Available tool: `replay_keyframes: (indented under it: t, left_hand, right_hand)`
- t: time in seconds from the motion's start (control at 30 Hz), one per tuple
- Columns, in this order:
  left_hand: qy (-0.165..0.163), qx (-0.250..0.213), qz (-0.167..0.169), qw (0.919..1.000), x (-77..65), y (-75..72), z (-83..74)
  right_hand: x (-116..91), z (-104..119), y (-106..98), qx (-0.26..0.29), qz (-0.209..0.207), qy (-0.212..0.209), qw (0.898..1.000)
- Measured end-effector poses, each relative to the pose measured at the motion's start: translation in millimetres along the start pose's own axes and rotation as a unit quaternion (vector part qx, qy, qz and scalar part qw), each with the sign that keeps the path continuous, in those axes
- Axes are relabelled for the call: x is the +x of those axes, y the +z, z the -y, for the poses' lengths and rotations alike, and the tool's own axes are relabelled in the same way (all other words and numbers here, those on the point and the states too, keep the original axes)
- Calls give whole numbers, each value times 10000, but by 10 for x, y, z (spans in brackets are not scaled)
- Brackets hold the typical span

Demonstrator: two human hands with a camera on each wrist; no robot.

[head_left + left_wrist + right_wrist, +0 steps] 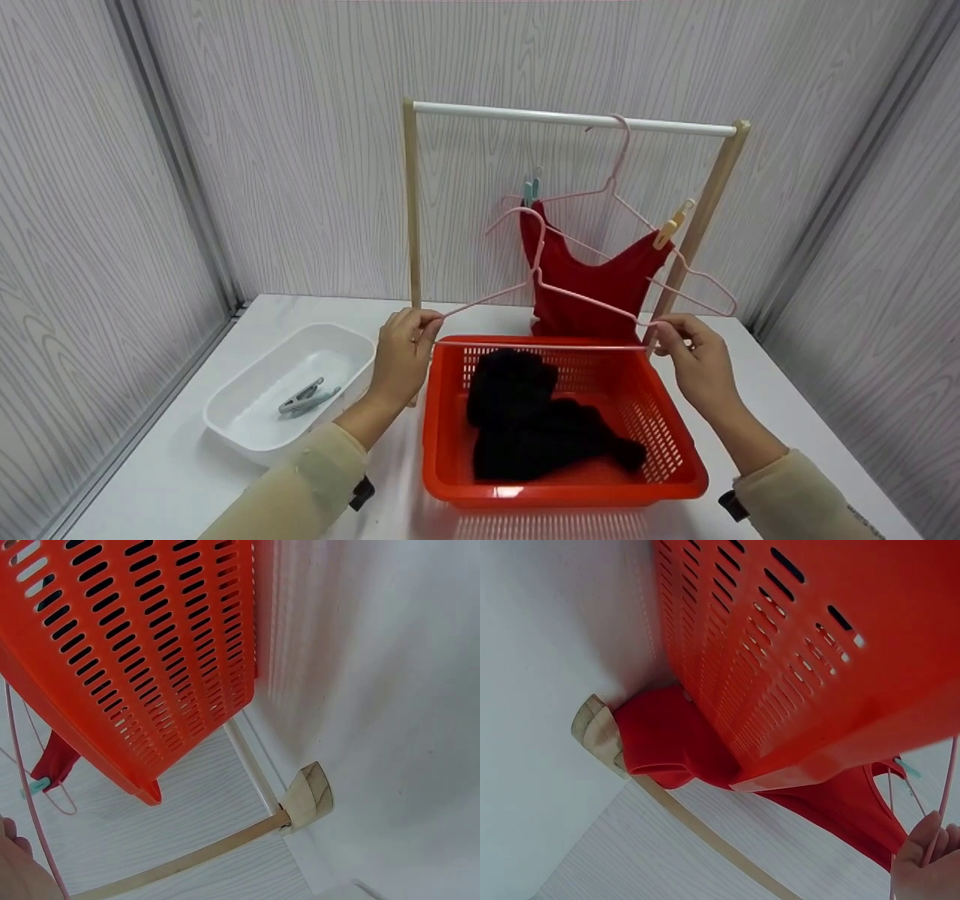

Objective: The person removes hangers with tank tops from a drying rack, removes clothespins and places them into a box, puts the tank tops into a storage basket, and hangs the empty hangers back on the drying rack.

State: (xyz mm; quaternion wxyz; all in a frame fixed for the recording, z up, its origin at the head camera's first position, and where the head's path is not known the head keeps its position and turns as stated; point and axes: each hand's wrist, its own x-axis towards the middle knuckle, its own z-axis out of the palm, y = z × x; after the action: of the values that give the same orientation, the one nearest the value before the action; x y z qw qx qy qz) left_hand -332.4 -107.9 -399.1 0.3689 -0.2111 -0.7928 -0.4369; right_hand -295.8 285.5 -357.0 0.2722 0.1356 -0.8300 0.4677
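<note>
My left hand (402, 351) and right hand (697, 360) pinch the two ends of a pink clothes hanger (589, 296), held level with its hook up. Its lower bar passes over the back of a red plastic basket (675, 450). Inside the basket lies a bunched black garment (517, 435). Behind, a red sleeveless top (592, 292) hangs on a second pink hanger (619, 157), fixed by a blue clothespin (531, 191) and a yellow clothespin (667, 229). In the right wrist view, the top's lower part (660, 735) reaches the table behind the basket.
A small rack with a white rod (510, 114) and wooden posts (412, 210) stands behind the basket. At the left, a white tray (225, 424) holds grey-blue clothespins (304, 399). Pale wood-patterned panels (300, 150) enclose the white table (172, 480).
</note>
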Motion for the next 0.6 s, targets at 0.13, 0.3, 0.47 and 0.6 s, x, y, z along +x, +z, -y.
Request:
replay_keyframes:
  t: [0.13,0.3,0.47,0.6]
  left_hand:
    - [-3,15,-10,10000,7,0,-11]
    - [-20,75,-143,9999,-4,-8,5]
    - [-88,177,-359,9992,-16,-16,35]
    - [-481,249,-410,9977,-34,-29,51]
  right_hand:
    - [-5,-7,-7,-44,-30,46,10000]
    - [-18,-9,-16,-41,-101,105,9999]
    - [-18,-11,-26,-37,-167,144,9997]
    - [-32,143,-33,-131,-231,230,9994]
